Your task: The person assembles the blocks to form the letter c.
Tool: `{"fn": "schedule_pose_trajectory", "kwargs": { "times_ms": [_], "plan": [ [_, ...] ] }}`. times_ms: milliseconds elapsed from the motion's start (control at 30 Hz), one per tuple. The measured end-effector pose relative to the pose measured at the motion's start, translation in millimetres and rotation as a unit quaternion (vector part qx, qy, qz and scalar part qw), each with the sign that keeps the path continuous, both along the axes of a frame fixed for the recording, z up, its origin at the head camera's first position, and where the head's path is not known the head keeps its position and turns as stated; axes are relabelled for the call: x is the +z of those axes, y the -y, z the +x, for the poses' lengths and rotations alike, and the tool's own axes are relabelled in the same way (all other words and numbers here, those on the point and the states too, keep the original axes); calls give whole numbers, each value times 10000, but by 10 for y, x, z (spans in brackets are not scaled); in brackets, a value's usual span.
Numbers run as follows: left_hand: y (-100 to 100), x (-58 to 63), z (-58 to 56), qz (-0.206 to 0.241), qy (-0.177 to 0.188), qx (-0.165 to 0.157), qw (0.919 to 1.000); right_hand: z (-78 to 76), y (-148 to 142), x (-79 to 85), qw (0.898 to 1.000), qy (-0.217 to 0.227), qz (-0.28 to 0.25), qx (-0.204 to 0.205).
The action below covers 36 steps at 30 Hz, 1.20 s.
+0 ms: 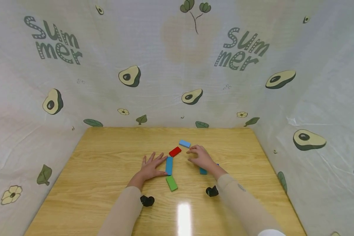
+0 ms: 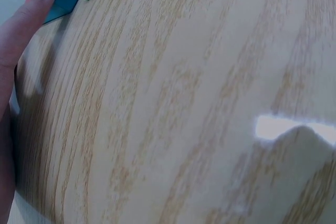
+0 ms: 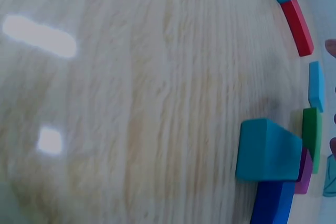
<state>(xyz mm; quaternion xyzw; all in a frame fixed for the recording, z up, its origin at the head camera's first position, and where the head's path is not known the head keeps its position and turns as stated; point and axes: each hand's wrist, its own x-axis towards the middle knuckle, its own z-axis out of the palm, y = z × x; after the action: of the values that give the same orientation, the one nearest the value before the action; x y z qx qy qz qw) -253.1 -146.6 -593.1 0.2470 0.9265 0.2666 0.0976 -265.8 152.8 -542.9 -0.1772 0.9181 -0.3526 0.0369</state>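
Note:
My left hand [image 1: 151, 168] lies on the table with fingers spread, its thumb and index fingertips touching the long blue block [image 1: 169, 166] near its two ends. A green block [image 1: 171, 183] sits just below that block, and a red block [image 1: 175, 151] slants away from its top end. My right hand [image 1: 203, 159] hovers with loosely bent fingers and nothing between them. Just beyond its fingertips is a light-blue block [image 1: 184, 143]. Beneath the right wrist a teal block [image 1: 203, 171] shows in part. The right wrist view catches only fingertips at its right edge.
By the right hand, a second green block [image 3: 312, 137], a purple block [image 3: 304, 174] and a dark-blue block [image 3: 273, 203] cluster around the teal one. The wooden table [image 1: 106, 154] ends at a patterned cloth [image 1: 165, 111] behind and on both sides.

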Motion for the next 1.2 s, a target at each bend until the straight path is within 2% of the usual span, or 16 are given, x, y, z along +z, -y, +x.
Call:
{"fn": "schedule_pose_trajectory", "kwargs": {
  "times_ms": [100, 233, 567, 733, 1033, 1200],
  "plan": [
    [3, -35, -9, 62, -5, 25, 10000, 70, -74, 7, 9999, -8, -79, 79],
    [10, -82, -28, -95, -7, 63, 9999, 148, -170, -1, 9997, -59, 13, 227],
    [-4, 96, 29, 2, 44, 49, 10000, 295, -385, -36, 9987, -226, 292, 354],
    [-2, 112, 40, 50, -9, 30, 10000, 358, -448, -41, 9982, -131, 438, 387],
    [-19, 128, 9, -306, 279, 54, 9991, 406, -560, -50, 9960, -6, 763, 463],
    [-27, 116, 3, -318, 321, 73, 9990, 404, -598, -65, 9946, 108, 905, 497]
  ]
}}
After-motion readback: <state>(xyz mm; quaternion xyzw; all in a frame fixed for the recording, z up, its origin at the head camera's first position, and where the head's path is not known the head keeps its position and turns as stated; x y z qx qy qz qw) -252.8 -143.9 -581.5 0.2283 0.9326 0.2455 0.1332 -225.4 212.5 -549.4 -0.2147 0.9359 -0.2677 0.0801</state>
